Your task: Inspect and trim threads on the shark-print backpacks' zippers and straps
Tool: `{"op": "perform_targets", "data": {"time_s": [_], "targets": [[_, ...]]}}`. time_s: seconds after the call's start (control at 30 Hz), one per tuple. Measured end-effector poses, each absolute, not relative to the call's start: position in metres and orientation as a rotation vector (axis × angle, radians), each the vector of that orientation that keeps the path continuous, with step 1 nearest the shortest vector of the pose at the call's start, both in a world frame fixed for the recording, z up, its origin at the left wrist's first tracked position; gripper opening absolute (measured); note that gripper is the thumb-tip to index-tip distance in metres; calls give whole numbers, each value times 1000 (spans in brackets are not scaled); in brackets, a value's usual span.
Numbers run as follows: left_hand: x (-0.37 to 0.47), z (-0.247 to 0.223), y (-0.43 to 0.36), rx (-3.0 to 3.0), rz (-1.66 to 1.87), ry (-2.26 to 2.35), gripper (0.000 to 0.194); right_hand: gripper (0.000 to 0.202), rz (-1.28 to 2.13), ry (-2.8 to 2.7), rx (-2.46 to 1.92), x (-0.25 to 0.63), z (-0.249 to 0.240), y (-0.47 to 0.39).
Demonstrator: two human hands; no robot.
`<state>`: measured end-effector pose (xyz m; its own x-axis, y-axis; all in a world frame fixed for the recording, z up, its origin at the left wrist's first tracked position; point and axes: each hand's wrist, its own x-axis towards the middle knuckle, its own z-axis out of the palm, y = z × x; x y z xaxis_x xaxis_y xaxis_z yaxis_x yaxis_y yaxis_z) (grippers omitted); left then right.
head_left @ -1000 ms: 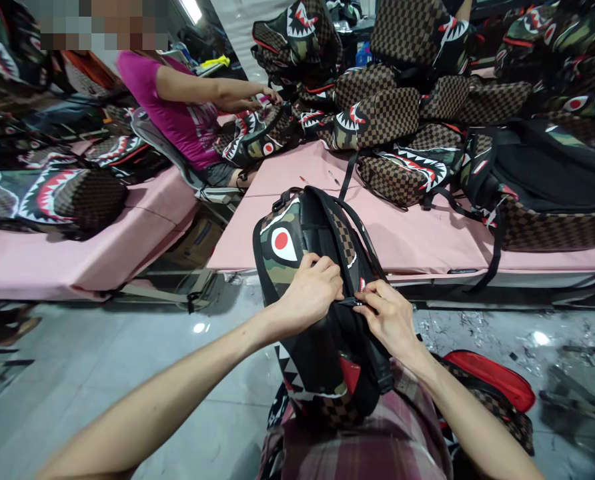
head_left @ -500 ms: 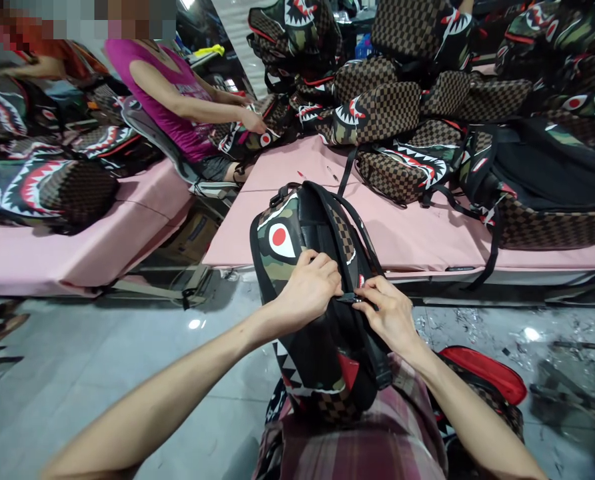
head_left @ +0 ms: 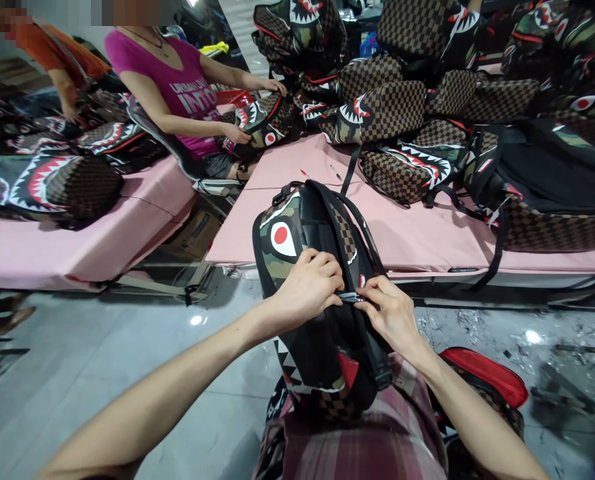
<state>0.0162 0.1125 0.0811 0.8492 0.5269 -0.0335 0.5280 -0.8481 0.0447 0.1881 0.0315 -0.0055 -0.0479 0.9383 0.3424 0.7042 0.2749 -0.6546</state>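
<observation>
A backpack (head_left: 322,360) with camouflage, brown check and a red-and-white eye rests upright on my lap, leaning by the table edge. Over its strap side, both my hands are closed in a pinch. Between them runs a short, narrow dark strap (head_left: 348,297), with a small shiny bit by the right fingertips. My left hand (head_left: 311,287) grips the strap's left end, its wrist across the backpack's front. At the other end, my right hand (head_left: 388,308) pinches it between thumb and fingers, beside a small red-and-white tag.
The pink-covered table (head_left: 277,220) carries more backpacks (head_left: 382,113) and two pens (head_left: 335,173). A person in a magenta shirt (head_left: 177,100) handles another backpack; a person in orange (head_left: 62,53) stands behind. At my right, low down, is a red-lined bag (head_left: 487,373).
My hands stay at the same spot, and the strap between them now shows its paler face. The magenta-shirted person has spread their hands apart on their backpack.
</observation>
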Motion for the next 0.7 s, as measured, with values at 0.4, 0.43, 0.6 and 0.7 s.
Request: {"op": "perform_targets", "data": {"time_s": [0.4, 0.43, 0.6, 0.7], "targets": [[25, 68, 100, 3068, -5, 879, 14, 14, 541, -1786, -1417, 186, -3, 41], [22, 74, 101, 2984, 36, 867, 15, 13, 582, -1754, -1400, 188, -5, 41], [-32, 109, 126, 2110, 763, 985, 49, 25, 825, -1380, -1388, 219, -26, 43], [-64, 100, 151, 1532, 1217, 1399, 51, 45, 871, -1048, -1446, 236, -32, 60]]}}
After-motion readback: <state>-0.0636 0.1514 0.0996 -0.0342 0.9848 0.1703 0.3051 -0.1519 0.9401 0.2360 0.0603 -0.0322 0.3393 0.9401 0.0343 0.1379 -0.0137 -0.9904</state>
